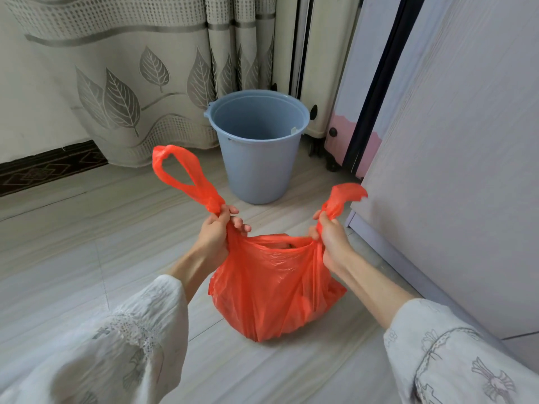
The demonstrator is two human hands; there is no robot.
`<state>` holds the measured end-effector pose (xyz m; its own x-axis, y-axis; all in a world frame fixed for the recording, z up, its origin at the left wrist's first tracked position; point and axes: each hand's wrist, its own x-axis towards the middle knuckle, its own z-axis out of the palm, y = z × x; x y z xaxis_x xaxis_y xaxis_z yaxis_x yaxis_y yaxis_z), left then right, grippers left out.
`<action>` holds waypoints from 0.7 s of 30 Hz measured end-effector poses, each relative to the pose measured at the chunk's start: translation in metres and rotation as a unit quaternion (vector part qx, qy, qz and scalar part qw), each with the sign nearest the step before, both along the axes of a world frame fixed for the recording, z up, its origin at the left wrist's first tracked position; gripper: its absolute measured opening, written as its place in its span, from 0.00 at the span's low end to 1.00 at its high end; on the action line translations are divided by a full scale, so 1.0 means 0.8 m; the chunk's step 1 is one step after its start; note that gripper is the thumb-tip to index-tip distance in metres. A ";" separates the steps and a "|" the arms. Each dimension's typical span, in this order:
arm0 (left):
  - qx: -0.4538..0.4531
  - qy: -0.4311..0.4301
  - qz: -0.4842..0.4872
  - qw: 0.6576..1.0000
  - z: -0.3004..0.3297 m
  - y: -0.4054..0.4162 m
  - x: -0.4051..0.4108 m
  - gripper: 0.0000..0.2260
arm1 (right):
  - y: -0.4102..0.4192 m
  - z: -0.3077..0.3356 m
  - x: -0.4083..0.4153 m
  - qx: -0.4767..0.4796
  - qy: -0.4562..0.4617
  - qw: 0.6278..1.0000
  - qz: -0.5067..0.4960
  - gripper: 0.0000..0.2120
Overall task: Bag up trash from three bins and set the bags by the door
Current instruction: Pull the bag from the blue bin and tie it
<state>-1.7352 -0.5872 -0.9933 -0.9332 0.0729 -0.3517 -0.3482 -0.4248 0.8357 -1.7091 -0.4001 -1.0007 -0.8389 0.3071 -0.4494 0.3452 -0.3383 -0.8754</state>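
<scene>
The red bag point(277, 290) rests on the floor point(87, 258), filled but untied. The left hand point(214, 237) and right hand point(332, 243) each grip one handle. The blue bin point(258, 158) stands emptied. Remaining, by judgement: knotting, carrying to the door, other bins.

Red bag point(274, 290) gripped by both handles.
My left hand point(214, 237) and right hand point(332, 243) hold it before the blue bin point(258, 147).
</scene>
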 end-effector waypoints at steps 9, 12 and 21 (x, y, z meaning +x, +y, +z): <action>0.061 0.022 0.027 0.998 0.025 0.002 -0.006 0.13 | -0.020 0.026 0.004 -0.282 0.068 0.953 -0.090 0.16; 0.007 0.002 0.020 1.000 0.024 0.000 -0.007 0.13 | -0.029 0.031 0.005 -0.194 0.055 0.979 -0.019 0.15; -0.026 -0.093 -0.080 0.992 0.019 0.001 0.000 0.13 | -0.035 0.030 0.009 0.056 -0.040 0.987 0.146 0.18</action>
